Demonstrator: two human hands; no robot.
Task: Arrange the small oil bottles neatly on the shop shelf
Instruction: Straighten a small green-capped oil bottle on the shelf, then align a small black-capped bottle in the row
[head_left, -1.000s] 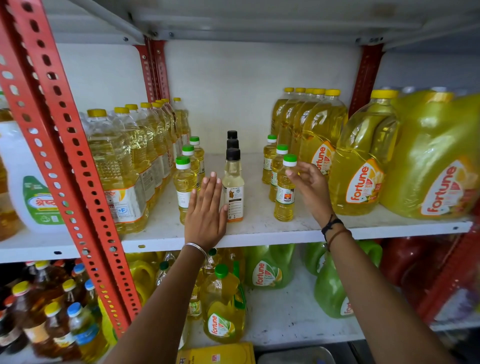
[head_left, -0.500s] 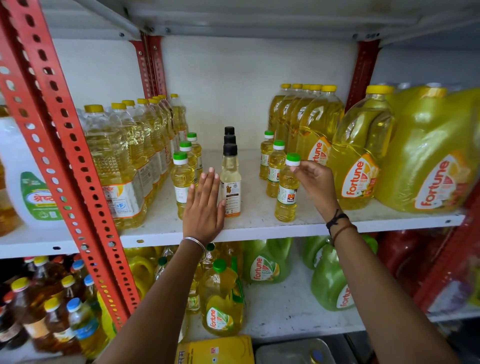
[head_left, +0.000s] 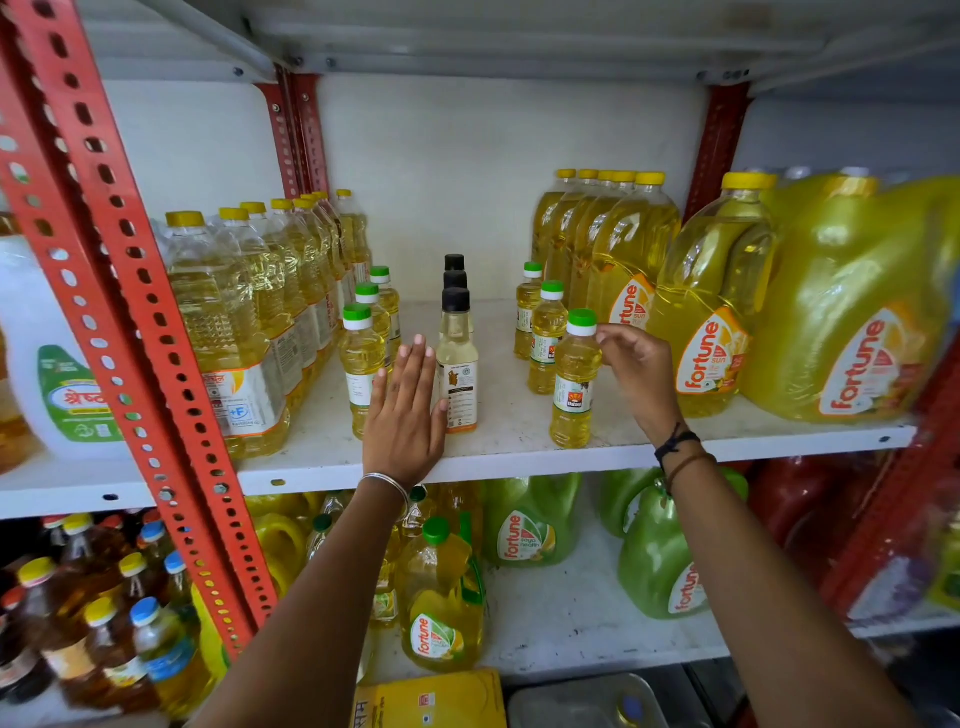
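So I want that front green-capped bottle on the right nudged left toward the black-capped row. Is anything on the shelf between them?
Nothing visible: bare shelf lies between the front green-capped bottle and the black-capped row. The right hand is at its cap.

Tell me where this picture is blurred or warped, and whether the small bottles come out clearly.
Head view: wide-angle warp bends the red upright and shelf edge; the right-hand jugs and lower corners are smeared; the small bottles and both hands, left and right, are sharp under even light.
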